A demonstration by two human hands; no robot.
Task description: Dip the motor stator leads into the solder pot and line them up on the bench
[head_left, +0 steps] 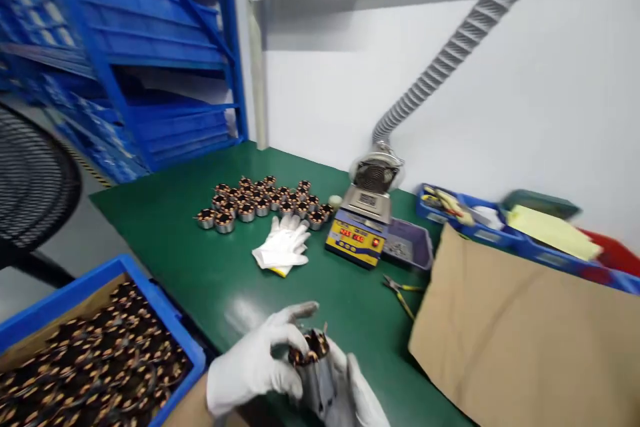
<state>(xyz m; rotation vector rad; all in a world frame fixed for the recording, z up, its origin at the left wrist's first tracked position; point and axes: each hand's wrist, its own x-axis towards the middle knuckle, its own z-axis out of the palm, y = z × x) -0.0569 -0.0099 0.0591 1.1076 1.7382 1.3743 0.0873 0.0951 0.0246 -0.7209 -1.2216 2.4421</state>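
Observation:
Both my hands wear white gloves and are low in the middle of the view, at the near edge of the green bench. Between them are metal-sided motor stators [316, 373] with copper windings at the top; they look stacked, but blur and my fingers hide how many. My left hand [265, 357] is curled against the left side and top rim, thumb below and forefinger raised. My right hand [357, 390] wraps the stators from the right, its lower part cut off by the frame edge. A short wire sticks up from the top one.
Several stators [246, 211] stand on the green bench [200, 267] behind spare white gloves [283, 243]. A blue crate [170, 320] of wound parts is at left. Rightward are a yellow-blue digital heating unit [355, 240], a purple tray [425, 250], pliers [397, 290] and cardboard [520, 320].

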